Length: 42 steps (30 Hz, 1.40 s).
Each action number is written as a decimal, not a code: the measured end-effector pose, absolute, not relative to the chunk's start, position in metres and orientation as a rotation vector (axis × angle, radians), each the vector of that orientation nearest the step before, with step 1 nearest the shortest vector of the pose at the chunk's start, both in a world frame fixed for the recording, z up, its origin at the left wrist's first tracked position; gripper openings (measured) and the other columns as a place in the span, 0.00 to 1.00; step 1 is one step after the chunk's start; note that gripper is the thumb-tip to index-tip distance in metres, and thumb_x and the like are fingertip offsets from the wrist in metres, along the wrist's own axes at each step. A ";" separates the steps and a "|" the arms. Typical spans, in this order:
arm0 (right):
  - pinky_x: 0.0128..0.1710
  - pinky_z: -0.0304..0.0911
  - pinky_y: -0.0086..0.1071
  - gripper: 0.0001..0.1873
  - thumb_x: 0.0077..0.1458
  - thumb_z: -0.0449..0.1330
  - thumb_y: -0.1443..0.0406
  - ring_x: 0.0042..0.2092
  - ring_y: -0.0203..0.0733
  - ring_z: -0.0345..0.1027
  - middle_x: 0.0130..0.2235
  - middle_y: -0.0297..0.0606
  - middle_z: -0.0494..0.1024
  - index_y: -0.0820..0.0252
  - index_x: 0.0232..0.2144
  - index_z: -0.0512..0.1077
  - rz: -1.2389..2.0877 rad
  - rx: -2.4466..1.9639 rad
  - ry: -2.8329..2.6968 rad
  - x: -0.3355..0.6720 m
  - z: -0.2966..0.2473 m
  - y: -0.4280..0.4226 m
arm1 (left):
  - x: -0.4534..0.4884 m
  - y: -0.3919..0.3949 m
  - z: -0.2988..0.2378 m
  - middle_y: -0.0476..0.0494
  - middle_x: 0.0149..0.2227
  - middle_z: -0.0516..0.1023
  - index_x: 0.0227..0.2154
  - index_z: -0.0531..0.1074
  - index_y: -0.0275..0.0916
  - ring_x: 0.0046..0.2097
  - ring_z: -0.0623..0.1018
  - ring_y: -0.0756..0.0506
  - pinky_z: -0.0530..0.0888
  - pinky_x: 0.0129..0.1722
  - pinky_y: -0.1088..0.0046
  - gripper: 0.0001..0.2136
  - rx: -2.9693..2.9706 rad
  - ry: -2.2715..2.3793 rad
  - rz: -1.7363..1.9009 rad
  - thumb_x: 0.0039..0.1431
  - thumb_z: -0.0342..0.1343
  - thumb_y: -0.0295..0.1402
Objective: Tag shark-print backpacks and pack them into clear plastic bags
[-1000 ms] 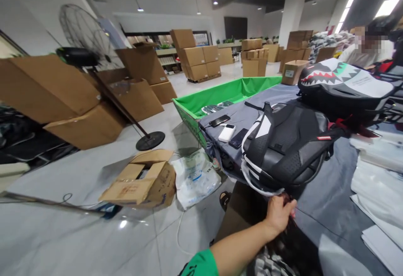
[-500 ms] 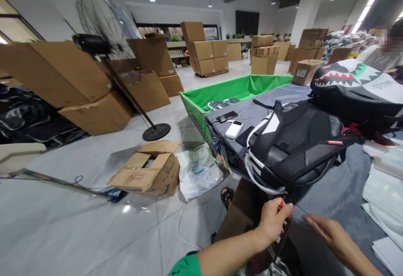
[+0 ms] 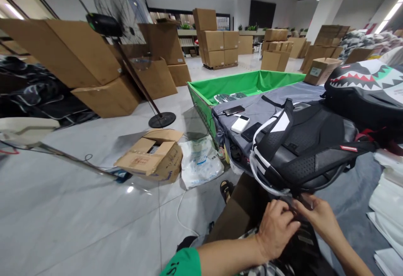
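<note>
My left hand [image 3: 277, 230] and my right hand [image 3: 316, 217] meet in front of me, pinching a black webbing strap [image 3: 299, 211] between their fingers. The strap seems to belong to a dark bag [image 3: 304, 242] on my lap, partly hidden by my hands. Just above them lies a black backpack with white panels [image 3: 302, 154], resting on a grey cloth-covered table [image 3: 267, 110]. Farther along are a smartphone [image 3: 234, 110], a white power bank [image 3: 240, 124] and a dark phone [image 3: 252, 131]. A shark-mouth backpack [image 3: 365, 87] lies at the right.
White flat sheets [image 3: 387, 200] lie on the table's right side. A green-lined bin [image 3: 245, 85] stands beyond it. On the floor are an open cardboard box [image 3: 149, 158], a plastic bag [image 3: 200, 162] and a pedestal fan [image 3: 160, 120]. Stacked cartons fill the background.
My right hand has moved in from the lower right and closed on the strap beside my left hand. The whole scene has shifted right and upward in view.
</note>
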State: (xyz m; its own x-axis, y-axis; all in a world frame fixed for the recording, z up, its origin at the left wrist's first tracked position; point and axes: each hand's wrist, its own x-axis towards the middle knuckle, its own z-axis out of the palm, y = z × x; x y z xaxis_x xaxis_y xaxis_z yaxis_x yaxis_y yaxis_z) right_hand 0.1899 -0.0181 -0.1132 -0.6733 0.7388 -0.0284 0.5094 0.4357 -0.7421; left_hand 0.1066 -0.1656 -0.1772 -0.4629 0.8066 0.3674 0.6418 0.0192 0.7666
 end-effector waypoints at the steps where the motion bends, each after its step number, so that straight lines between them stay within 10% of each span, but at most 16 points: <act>1: 0.29 0.66 0.34 0.24 0.38 0.61 0.44 0.29 0.49 0.73 0.24 0.39 0.80 0.59 0.24 0.77 1.059 -1.081 -2.370 0.188 -0.114 -0.018 | 0.105 -0.167 -0.176 0.42 0.43 0.76 0.40 0.75 0.40 0.47 0.75 0.42 0.72 0.49 0.64 0.09 1.194 2.024 1.612 0.64 0.59 0.39; 6: 0.27 0.63 0.34 0.21 0.40 0.57 0.47 0.26 0.46 0.69 0.21 0.37 0.76 0.59 0.20 0.74 1.197 -1.034 -2.440 0.184 -0.108 -0.013 | 0.100 -0.163 -0.170 0.42 0.41 0.78 0.39 0.72 0.38 0.48 0.76 0.39 0.70 0.54 0.60 0.24 0.087 1.173 1.964 0.43 0.73 0.46; 17: 0.27 0.58 0.32 0.18 0.42 0.57 0.49 0.26 0.39 0.59 0.21 0.33 0.67 0.57 0.18 0.67 1.431 -0.968 -2.506 0.183 -0.100 -0.006 | 0.103 -0.144 -0.154 0.41 0.35 0.84 0.32 0.81 0.35 0.41 0.79 0.41 0.70 0.53 0.61 0.22 -0.106 0.864 1.901 0.26 0.75 0.31; 25: 0.27 0.63 0.32 0.23 0.46 0.61 0.46 0.26 0.42 0.65 0.22 0.36 0.73 0.59 0.20 0.71 1.442 -0.894 -2.496 0.186 -0.095 -0.006 | 0.104 -0.138 -0.157 0.43 0.30 0.82 0.31 0.81 0.34 0.35 0.76 0.44 0.73 0.44 0.65 0.20 0.020 1.130 1.922 0.40 0.72 0.46; 29: 0.46 0.71 0.38 0.29 0.49 0.62 0.40 0.44 0.55 0.76 0.37 0.44 0.83 0.60 0.32 0.79 1.477 -0.825 -2.501 0.200 -0.087 -0.003 | 0.104 -0.133 -0.167 0.45 0.28 0.80 0.28 0.81 0.33 0.33 0.74 0.45 0.72 0.41 0.65 0.18 0.065 1.339 1.883 0.47 0.65 0.46; 36: 0.31 0.68 0.31 0.36 0.53 0.54 0.33 0.30 0.44 0.74 0.31 0.41 0.82 0.56 0.29 0.79 0.691 -0.888 -2.393 0.217 -0.091 -0.003 | 0.107 -0.119 -0.163 0.44 0.35 0.82 0.31 0.80 0.37 0.41 0.77 0.41 0.73 0.48 0.64 0.07 -0.022 1.387 1.952 0.49 0.62 0.33; 42: 0.25 0.53 0.33 0.29 0.73 0.42 0.52 0.27 0.38 0.68 0.26 0.35 0.74 0.56 0.29 0.75 -0.350 -0.506 -2.440 0.194 -0.074 -0.049 | 0.117 -0.103 -0.161 0.51 0.28 0.78 0.35 0.75 0.41 0.33 0.77 0.45 0.75 0.40 0.65 0.11 -0.427 1.191 1.861 0.47 0.65 0.31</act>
State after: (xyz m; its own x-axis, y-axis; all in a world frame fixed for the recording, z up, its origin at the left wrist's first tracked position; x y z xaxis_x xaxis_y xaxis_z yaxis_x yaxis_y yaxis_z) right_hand 0.1943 -0.0485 -0.0745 -0.7377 0.2717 0.6180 0.4346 0.8916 0.1268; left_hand 0.1167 -0.1030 -0.1609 -0.5697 0.4797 -0.6673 -0.8069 -0.1724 0.5650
